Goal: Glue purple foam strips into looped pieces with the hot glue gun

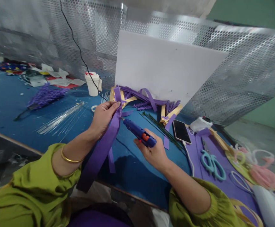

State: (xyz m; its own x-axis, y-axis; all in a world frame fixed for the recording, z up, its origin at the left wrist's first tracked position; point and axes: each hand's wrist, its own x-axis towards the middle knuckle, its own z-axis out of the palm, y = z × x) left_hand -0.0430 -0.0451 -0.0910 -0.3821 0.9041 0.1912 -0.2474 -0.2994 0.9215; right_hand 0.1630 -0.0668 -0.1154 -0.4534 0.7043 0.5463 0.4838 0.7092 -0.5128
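My left hand (104, 117) pinches the upper part of a long purple strip (104, 146), which hangs down past the table's front edge. A blue glue gun (138, 131) is gripped in my right hand (153, 151), its metal tip at the strip just below my left fingers. A narrower purple piece (111, 160) hangs behind the strip. Beyond my hands lie purple bands (142, 96) and purple flower sprigs with yellow wrapping (172, 115). Thin green stems (161, 126) rest on the table behind the glue gun.
On the blue table (7, 104) are a purple flower bunch (45, 96), clear sticks (61, 118) and a white cup (92, 83). A phone (181, 130) with a cable and teal scissors (213, 164) lie right. A white board (166, 66) leans behind; a black cord (77, 44) hangs down.
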